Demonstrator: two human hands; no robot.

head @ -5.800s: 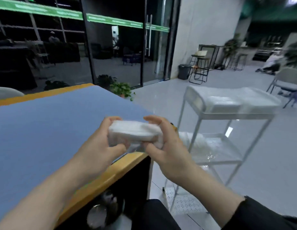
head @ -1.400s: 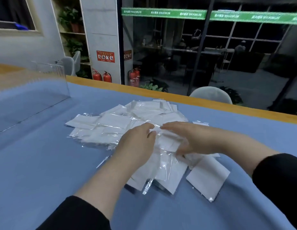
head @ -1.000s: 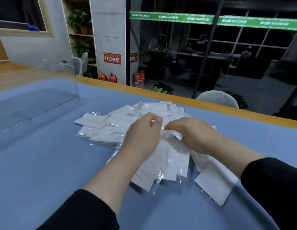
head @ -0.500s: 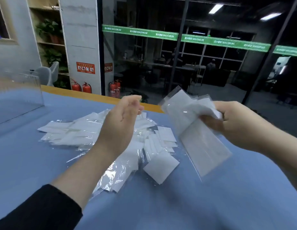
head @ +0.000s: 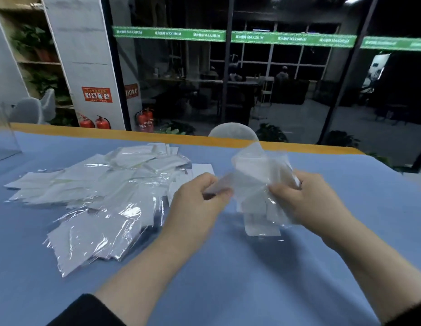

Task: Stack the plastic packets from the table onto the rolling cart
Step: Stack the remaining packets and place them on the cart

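Blue surface [head: 228, 278] with an orange far edge, dark glazed room beyond. Your left hand [head: 195, 203] and right hand [head: 306, 201] both pinch a fanned bunch of packets [head: 256, 184] held just above it at 12 o'clock. Remaining pile [head: 99, 191] lies at 10 o'clock, nearer your left hand. Rolling cart not in view.

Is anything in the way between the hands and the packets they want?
Nothing visible. The left hand and right hand both grip a bunch of packets above the blue table. The cart is out of view.
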